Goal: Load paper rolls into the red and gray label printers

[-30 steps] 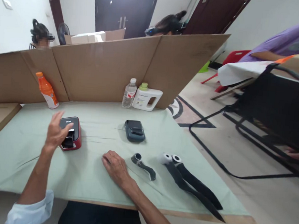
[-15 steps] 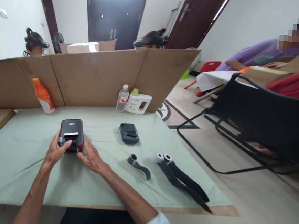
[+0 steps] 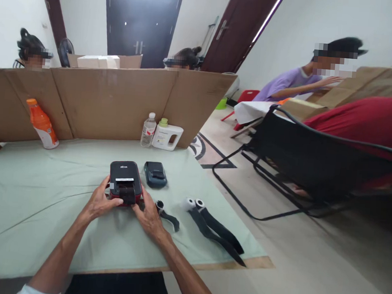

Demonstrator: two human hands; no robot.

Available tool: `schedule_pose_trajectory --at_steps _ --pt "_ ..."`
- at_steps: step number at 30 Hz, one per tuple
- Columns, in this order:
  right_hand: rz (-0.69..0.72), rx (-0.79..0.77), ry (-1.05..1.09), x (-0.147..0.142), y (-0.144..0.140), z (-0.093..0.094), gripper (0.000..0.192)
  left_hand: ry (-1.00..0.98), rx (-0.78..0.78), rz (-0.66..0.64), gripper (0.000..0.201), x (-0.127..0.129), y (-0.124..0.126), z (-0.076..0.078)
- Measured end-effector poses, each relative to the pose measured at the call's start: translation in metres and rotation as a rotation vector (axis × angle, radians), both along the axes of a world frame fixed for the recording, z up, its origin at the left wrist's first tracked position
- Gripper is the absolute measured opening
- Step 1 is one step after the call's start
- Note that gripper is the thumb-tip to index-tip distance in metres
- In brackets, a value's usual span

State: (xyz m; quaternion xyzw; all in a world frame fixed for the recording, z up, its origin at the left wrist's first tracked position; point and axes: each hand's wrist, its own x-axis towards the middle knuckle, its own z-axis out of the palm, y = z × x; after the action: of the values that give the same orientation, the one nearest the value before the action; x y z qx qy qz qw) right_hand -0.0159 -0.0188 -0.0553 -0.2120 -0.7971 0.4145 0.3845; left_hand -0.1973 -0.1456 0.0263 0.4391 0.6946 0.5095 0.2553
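- The left hand [image 3: 100, 201] and right hand [image 3: 149, 214] flank a red and black printer [image 3: 125, 182], which sits on the green-covered surface [image 3: 25, 197] near its middle.
- Left grip: fingers clamped on the printer's left side, thumb at its front.
- Right grip: fingers pressed against the printer's right front corner.
- A dark printer [image 3: 155, 174] lies just beside it, to the right and behind.
- A short strap [image 3: 166, 214] lies by the right hand; two long straps [image 3: 213, 227] lie further right.
- An orange bottle [image 3: 42, 123], a water bottle [image 3: 148, 130] and a white jug [image 3: 167, 137] stand against the cardboard screen [image 3: 111, 99].
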Motion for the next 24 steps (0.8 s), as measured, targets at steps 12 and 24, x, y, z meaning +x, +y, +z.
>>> schedule_pose_trajectory --at_steps 12,24 --pt "-0.027 -0.023 -0.010 -0.005 -0.007 -0.012 0.071 0.708 0.251 0.009 0.052 -0.013 -0.017 -0.018" --pt "-0.037 -0.058 -0.002 -0.007 -0.006 -0.006 0.073 0.834 0.232 0.070 0.035 -0.010 -0.012 -0.013"
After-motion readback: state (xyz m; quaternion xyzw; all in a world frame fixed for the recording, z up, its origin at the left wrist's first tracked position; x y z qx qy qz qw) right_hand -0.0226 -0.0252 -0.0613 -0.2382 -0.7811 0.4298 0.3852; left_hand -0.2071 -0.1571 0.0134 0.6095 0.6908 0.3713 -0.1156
